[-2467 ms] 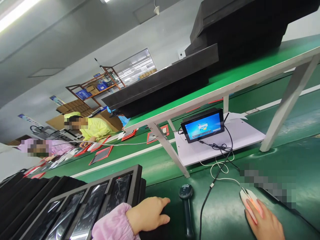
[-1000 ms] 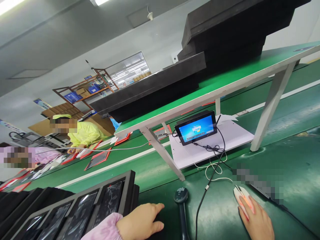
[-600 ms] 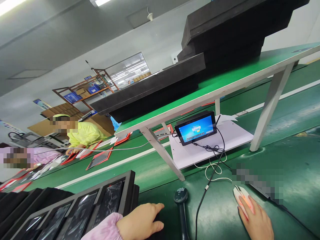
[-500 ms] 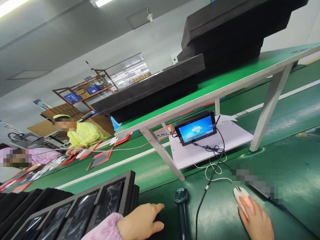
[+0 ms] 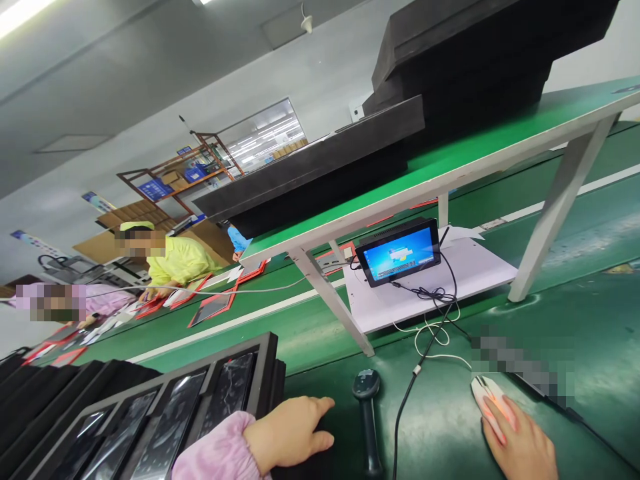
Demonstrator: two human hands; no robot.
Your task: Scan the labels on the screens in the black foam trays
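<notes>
My right hand (image 5: 520, 443) lies over a white computer mouse (image 5: 487, 397) that glows red, fingers curved on its top, at the lower right of the green bench (image 5: 450, 427). My left hand (image 5: 287, 433), in a pink sleeve, rests on a dark flat object beside a black tray (image 5: 265, 360) of wrapped screens; its fingers are loosely curled and the forefinger points right. A black handheld scanner (image 5: 369, 413) lies between my hands. A small monitor (image 5: 400, 252) showing a blue desktop stands on a white board (image 5: 480, 273) beyond.
Cables (image 5: 430, 320) run from the monitor toward the mouse. A raised green shelf (image 5: 450, 157) on white legs carries stacked black foam trays (image 5: 465, 60). Two other people (image 5: 173, 257) work at the conveyor on the left among red-framed panels (image 5: 213, 308).
The view has shifted slightly right and down. Both my hands keep their places, the right on the mouse and the left beside the tray. The red-framed panels have drifted along the conveyor.
</notes>
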